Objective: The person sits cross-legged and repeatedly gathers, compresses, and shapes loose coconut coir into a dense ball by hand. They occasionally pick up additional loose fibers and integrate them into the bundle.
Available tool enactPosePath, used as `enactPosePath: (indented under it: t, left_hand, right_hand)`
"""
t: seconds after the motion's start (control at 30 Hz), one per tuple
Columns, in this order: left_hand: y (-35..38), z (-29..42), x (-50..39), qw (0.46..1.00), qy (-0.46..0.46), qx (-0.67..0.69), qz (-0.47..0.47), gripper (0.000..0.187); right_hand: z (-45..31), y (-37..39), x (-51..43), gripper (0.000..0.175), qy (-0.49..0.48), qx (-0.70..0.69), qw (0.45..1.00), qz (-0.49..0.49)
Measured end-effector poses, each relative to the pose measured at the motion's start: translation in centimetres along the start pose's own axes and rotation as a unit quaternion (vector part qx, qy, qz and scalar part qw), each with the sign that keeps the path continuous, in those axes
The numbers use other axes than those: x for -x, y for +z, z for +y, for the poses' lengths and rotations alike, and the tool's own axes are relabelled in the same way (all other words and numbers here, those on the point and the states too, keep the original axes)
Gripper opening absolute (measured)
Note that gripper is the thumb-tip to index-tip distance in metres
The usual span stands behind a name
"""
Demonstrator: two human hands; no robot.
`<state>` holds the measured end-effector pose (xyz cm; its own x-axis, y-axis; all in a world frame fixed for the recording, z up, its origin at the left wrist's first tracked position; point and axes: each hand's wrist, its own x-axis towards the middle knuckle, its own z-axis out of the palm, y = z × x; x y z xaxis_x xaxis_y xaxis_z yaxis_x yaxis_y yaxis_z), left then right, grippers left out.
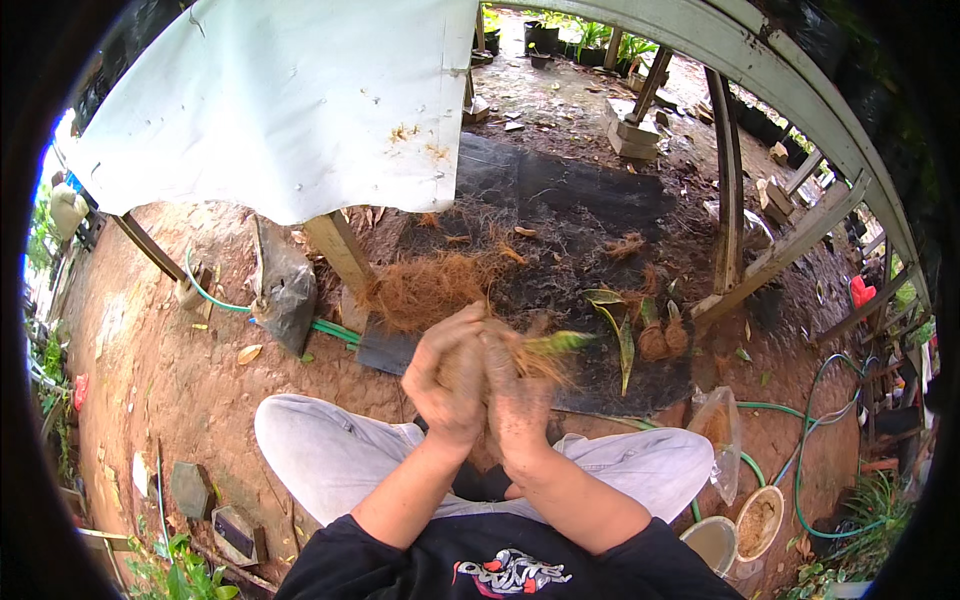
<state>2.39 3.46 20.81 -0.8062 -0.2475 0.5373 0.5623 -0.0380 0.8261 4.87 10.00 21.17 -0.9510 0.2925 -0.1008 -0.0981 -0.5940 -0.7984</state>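
My left hand (450, 375) and my right hand (517, 382) are pressed together around a leafy plant (555, 343) wrapped in brown coir fibre; its green and yellow leaves point right. The fingers are partly blurred and cover most of the bundle. Just beyond my left hand lies a heap of loose coir fibre (435, 289) on a black ground sheet (592, 217). To the right on the sheet are fibre-wrapped plants (654, 339) and loose variegated leaves (625, 345).
A white sheet (300, 105) hangs at the upper left beside a wooden post (337, 244). A dark plastic bag (289, 300) stands left. Right are a clear bag of fibre (718, 435), two buckets (759, 523) and a green hose (802, 465). Wooden frame posts (727, 187) rise beyond.
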Motion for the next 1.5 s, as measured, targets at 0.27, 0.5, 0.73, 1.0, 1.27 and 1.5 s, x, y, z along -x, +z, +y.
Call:
enactPosePath:
  t: [0.27,0.5,0.73,1.0,1.27,1.5]
  left_hand:
    - [-0.5,-0.5,-0.1,0.84,-0.402,0.357,0.075,0.029]
    - [-1.0,-0.2,1.0,0.988,0.044,-0.146,-0.017,0.031]
    - [-1.5,-0.9,0.2,0.916,-0.34,0.207,-0.051,0.035]
    - [0.3,-0.6,2.3,0.997,-0.054,-0.043,0.042,0.04]
    - [-1.7,-1.3,0.1,0.979,0.021,-0.17,-0.108,0.03]
    - [0.3,0.1,0.4,0.995,0.101,0.013,-0.01,0.05]
  right_hand:
    - [1.4,-1.0,-2.1,0.025,-0.125,0.14,0.978,-0.087]
    - [0.4,-0.3,-1.1,0.02,-0.082,0.092,0.988,-0.093]
    - [-0.4,-1.0,-3.2,0.023,-0.22,0.265,0.916,-0.205]
    - [-1.5,0.4,-1.9,0.027,-0.187,0.295,0.934,-0.078]
    - [-2.5,-0.3,-2.3,0.028,-0.092,0.142,0.977,-0.133]
    - [-3.3,1.1,-0.3,0.031,0.066,-0.099,0.992,-0.038]
